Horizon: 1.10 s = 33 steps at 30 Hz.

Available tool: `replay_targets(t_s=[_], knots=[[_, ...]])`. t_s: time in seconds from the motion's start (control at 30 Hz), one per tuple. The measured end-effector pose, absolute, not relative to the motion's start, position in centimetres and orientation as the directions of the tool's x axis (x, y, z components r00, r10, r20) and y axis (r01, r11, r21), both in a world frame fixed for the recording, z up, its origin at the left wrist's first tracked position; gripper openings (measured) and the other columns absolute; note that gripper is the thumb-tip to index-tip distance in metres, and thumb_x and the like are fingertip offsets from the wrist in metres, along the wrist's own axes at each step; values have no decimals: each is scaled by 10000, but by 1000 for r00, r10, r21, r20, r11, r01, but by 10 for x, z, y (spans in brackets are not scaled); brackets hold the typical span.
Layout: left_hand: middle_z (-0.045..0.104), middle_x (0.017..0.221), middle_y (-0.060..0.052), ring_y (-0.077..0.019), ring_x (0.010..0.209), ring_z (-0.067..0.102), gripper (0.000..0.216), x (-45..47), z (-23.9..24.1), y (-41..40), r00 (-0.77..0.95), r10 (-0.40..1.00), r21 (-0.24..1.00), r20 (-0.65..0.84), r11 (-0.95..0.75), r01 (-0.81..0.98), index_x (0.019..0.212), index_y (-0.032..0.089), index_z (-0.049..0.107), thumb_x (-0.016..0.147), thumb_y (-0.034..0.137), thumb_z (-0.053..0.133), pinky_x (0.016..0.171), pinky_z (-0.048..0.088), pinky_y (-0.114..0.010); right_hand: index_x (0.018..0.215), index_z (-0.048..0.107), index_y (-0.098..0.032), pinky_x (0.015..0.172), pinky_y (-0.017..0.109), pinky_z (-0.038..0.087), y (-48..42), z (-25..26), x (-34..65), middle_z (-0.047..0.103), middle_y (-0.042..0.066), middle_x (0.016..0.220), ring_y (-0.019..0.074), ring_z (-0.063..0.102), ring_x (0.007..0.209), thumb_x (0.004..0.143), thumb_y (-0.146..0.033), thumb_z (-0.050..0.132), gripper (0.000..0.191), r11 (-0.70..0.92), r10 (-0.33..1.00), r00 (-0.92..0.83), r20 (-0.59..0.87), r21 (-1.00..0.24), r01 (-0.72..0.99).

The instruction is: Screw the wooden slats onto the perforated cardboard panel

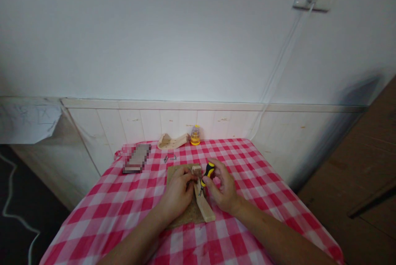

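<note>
My right hand [223, 186] grips a yellow-and-black screwdriver [209, 170], its shaft slanting down to the left with the tip close to a wooden piece [204, 207]. That pale piece lies lengthwise on a brown board [185, 218]. Beside it, my left hand [178, 190] has its thumb and fingers pinched together at the wood's upper part. What the pinch holds, if anything, is too small to make out. A short wooden block [196, 170] shows at the far end of the piece.
Behind the board lie small metal parts [170, 158]. Farther back stand a curved wooden piece [173, 141] and a yellow bit container [195, 135] near the wall. A blurred-out flat rectangular object [137, 158] rests at the left on the checked tablecloth [123, 199]. A cable [280, 61] hangs from a socket.
</note>
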<state>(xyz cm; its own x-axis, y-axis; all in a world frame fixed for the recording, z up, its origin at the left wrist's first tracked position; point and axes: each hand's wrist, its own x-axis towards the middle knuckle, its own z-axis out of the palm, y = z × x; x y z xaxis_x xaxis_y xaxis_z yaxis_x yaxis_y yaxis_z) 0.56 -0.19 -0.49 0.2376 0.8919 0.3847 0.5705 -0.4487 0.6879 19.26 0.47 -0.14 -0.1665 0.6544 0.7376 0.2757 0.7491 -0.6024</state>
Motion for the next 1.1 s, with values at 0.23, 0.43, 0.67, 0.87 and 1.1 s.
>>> replay_targets(t_s=[0.23,0.43,0.67,0.87,1.1], knots=[[689,1021,-89,-248,1012,643,294,6,-5,-1,240,888,682,392,-456,573,939,200,773,883,71,516,920,523,-403,1397,499,-253,767,345,618,5,-3,193,716,77,1064,215,723,889,967,-244,609,444,752,653,-191,733,-597,280],[685,1015,-92,-246,994,649,285,6,-4,-2,231,889,675,394,-451,585,926,197,763,889,69,510,908,522,-395,1412,487,-247,788,359,625,2,0,194,721,101,1147,223,739,915,984,-241,563,434,753,658,-260,707,-621,216],[684,1011,-94,-254,1016,636,285,6,-2,-3,242,885,671,397,-460,581,934,197,765,896,80,508,919,512,-402,1399,524,-258,746,319,607,6,0,191,728,58,1030,193,720,815,952,-238,615,456,732,681,-201,704,-644,225],[674,979,-88,-245,974,638,269,6,-3,-3,251,884,677,395,-464,571,917,200,759,906,110,505,877,521,-389,1349,557,-258,669,294,580,12,-5,189,701,25,915,181,682,742,903,-253,689,465,690,722,-144,677,-685,233],[667,965,-85,-240,952,635,280,7,-4,-3,237,881,673,410,-467,573,905,201,759,900,102,497,869,530,-386,1276,557,-272,578,271,528,13,-7,186,628,-25,780,162,612,635,857,-284,754,463,672,735,-86,672,-708,216]])
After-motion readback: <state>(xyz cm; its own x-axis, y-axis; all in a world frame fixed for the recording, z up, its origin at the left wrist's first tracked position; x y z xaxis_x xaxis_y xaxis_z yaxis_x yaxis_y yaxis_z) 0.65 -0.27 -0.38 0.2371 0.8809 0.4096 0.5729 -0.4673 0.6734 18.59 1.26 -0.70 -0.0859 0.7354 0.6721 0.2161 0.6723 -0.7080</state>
